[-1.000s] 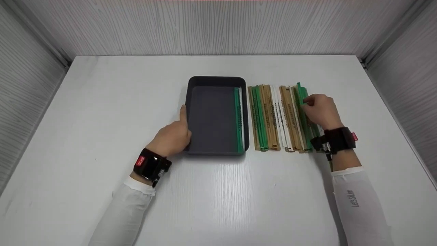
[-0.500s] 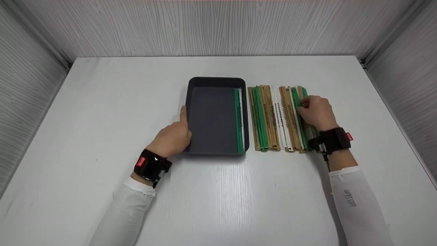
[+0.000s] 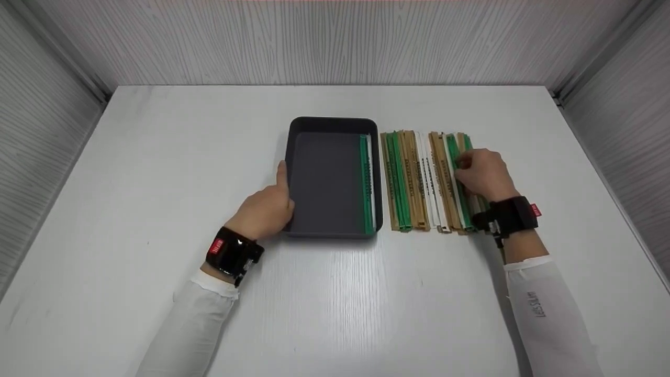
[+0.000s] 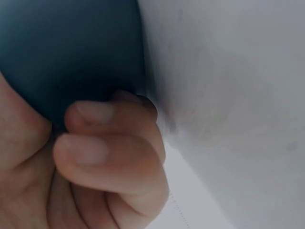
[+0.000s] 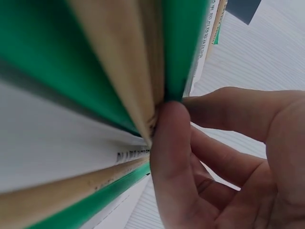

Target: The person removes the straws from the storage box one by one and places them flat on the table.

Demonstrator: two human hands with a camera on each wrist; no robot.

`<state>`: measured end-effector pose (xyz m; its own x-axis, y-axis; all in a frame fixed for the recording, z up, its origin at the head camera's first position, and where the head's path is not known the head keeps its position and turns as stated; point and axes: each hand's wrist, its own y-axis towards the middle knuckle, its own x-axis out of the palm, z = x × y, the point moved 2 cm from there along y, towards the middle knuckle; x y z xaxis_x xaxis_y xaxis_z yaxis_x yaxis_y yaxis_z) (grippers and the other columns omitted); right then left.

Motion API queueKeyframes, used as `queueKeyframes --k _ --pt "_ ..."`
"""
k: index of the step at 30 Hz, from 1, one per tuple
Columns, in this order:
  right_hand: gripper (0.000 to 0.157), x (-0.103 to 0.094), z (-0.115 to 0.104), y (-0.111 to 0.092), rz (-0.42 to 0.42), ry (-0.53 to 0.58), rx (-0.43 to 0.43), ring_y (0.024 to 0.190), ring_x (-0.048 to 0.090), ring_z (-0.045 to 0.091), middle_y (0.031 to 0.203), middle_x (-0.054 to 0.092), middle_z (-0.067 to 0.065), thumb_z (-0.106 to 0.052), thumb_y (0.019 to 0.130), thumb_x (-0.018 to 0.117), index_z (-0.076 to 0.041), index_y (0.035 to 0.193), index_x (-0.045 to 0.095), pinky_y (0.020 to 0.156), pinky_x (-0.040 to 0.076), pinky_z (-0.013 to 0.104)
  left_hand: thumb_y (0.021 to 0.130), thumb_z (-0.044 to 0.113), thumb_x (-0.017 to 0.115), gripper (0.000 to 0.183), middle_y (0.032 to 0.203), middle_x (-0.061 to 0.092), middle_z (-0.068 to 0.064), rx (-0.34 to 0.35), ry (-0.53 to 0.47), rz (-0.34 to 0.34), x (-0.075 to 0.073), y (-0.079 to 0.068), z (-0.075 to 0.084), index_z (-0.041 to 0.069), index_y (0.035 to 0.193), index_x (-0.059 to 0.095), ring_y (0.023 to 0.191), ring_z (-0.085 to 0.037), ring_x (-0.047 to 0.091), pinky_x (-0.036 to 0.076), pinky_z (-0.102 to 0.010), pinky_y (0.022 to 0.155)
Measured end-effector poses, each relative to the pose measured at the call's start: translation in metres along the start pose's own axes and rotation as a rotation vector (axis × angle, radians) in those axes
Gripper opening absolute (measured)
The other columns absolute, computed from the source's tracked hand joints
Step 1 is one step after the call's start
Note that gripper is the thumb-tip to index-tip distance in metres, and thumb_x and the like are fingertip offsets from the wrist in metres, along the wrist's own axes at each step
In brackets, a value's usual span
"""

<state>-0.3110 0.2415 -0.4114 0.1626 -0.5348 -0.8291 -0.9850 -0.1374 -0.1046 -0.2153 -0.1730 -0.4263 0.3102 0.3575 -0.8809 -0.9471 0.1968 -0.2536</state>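
Observation:
In the head view, a dark grey tray (image 3: 324, 234) holds a slim green wrapped stick (image 3: 365, 183) and a white one (image 3: 372, 180) along its right wall. My left hand (image 3: 264, 209) grips the tray's left side, index finger straight along the rim. Other fingers curl against the tray's side in the left wrist view. At the right part of a row of wrapped sticks, my right hand (image 3: 484, 173) pinches a green wrapped stick (image 5: 183, 43) between thumb and index finger. Brown wrapped sticks (image 5: 119, 47) lie beside it in the right wrist view.
Several brown, green and white wrapped sticks (image 3: 411, 178) lie side by side just right of the tray, long sides parallel. All rest on a white table (image 3: 340, 298). A grey wood-grain panel (image 3: 335, 42) stands behind, with side panels left and right.
My right hand has shifted slightly left with the green wrapped stick, which stuck out past the row's far end and now lies lined up beside a white one. The left hand and tray stay put.

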Motion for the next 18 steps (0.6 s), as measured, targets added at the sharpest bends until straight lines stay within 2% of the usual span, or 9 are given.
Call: queueKeyframes --k 4,7,12,16,18 --pt "0.04 -0.004 -0.006 -0.005 0.019 0.015 -0.022 0.064 0.065 0.021 0.115 0.067 0.029 -0.011 0.098 0.058 0.008 0.132 0.065 0.052 0.05 0.029 0.106 0.013 0.044 0.08 0.068 0.058 -0.006 0.0 0.0 -0.002 0.001 0.0 -0.001 -0.009 0.161 -0.009 0.053 -0.018 0.051 0.04 -0.031 0.049" --pt "0.04 -0.008 -0.019 -0.011 0.061 0.033 -0.068 0.063 0.06 0.02 0.117 0.067 0.027 -0.015 0.1 0.059 0.007 0.132 0.065 0.051 0.047 0.03 0.106 0.013 0.045 0.08 0.068 0.057 -0.006 0.0 0.004 -0.001 0.001 0.0 -0.001 -0.009 0.161 -0.009 0.053 -0.018 0.051 0.04 -0.031 0.049" --pt "0.037 -0.007 -0.055 -0.016 0.119 0.065 -0.151 0.061 0.054 0.016 0.114 0.069 0.02 -0.018 0.101 0.061 0.003 0.131 0.068 0.052 0.044 0.026 0.106 0.014 0.045 0.08 0.07 0.058 -0.007 0.0 0.012 0.001 0.0 0.001 -0.001 -0.008 0.162 -0.008 0.055 -0.019 0.051 0.041 -0.033 0.051" --pt "0.034 0.0 -0.089 -0.013 0.13 0.086 -0.209 0.066 0.06 0.019 0.111 0.07 0.016 -0.016 0.101 0.061 0.001 0.129 0.07 0.055 0.047 0.025 0.106 0.014 0.045 0.08 0.073 0.058 -0.008 0.0 0.025 0.005 0.0 0.001 -0.001 -0.009 0.162 -0.008 0.057 -0.02 0.053 0.042 -0.034 0.053" --pt "0.033 0.006 -0.106 -0.01 0.13 0.083 -0.241 0.075 0.064 0.022 0.111 0.07 0.016 -0.016 0.101 0.061 0.0 0.128 0.071 0.061 0.048 0.026 0.106 0.013 0.045 0.08 0.072 0.059 -0.008 0.004 0.027 0.008 0.0 0.002 0.0 -0.009 0.161 -0.008 0.057 -0.019 0.053 0.042 -0.033 0.052"
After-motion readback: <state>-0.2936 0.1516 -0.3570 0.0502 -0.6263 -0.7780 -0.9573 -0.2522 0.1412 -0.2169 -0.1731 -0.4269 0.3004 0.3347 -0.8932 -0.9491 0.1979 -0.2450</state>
